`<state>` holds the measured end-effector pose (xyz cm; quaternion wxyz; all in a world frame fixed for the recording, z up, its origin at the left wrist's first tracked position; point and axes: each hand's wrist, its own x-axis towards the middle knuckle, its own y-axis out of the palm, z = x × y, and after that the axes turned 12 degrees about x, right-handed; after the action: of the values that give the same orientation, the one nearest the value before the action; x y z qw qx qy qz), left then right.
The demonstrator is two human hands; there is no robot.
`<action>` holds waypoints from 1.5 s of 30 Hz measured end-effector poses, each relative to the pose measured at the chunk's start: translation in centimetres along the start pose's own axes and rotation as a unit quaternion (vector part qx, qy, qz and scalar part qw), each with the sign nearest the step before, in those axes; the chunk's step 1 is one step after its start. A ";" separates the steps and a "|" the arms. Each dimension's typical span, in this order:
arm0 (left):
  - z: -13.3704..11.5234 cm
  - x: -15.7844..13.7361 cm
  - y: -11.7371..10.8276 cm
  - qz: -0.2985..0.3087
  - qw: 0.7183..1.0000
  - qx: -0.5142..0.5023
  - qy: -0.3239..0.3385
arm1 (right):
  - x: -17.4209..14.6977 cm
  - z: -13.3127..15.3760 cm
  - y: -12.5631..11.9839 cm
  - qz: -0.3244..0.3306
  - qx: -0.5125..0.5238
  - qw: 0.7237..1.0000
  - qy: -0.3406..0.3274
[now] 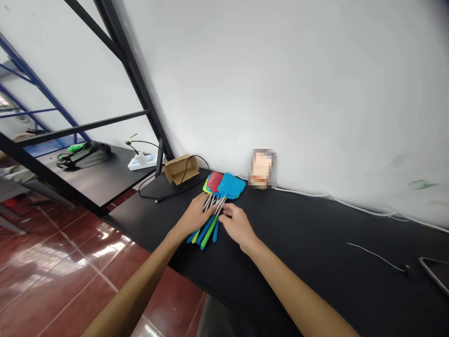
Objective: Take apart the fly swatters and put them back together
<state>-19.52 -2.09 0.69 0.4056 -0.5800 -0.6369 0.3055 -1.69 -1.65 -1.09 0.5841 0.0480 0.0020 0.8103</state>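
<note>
A bunch of fly swatters (231,186) lies on the black table, with red, blue and yellow-green mesh heads fanned out toward the wall. Their thin metal shafts cross below the heads, and blue, green and yellow handles (209,231) point toward me. My left hand (196,214) is closed around the shafts from the left, its thumb lying across them. From the right, my right hand (239,225) has curled fingers and thumb on the shafts near the top of the green handle. The left fingers partly hide the shafts beneath.
An open cardboard box (181,169) and a looped black cable (168,194) lie at the back left. Against the wall stands a blurred-out item (262,169). A thin white wire (375,255) and a dark flat device (437,274) are at right. A black metal frame (135,84) rises left.
</note>
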 end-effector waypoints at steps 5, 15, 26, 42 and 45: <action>-1.0 -1.6 0.2 -0.036 0.987 0.154 0.034 | -3.0 -0.8 0.1 0.041 -0.049 0.996 -0.070; -1.4 -1.4 -1.3 -0.012 0.960 0.275 -0.045 | -3.3 -0.6 -0.6 0.168 -0.341 0.897 -0.225; -0.7 -0.6 -2.1 -0.018 0.947 0.320 -0.027 | -4.2 -0.1 0.0 0.253 -0.334 0.861 -0.287; 0.6 -1.5 -7.5 -0.059 0.983 0.171 -0.039 | -4.2 -0.8 -0.9 0.242 -0.343 0.867 -0.269; -1.6 -3.4 -8.9 -0.113 0.979 0.137 -0.099 | -4.4 -0.7 -2.7 0.221 -0.335 0.881 -0.252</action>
<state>-22.51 -6.79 8.51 0.4485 -0.4096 -0.6875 0.3980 2.16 -4.90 -2.27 0.3517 0.0511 -0.4272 0.8314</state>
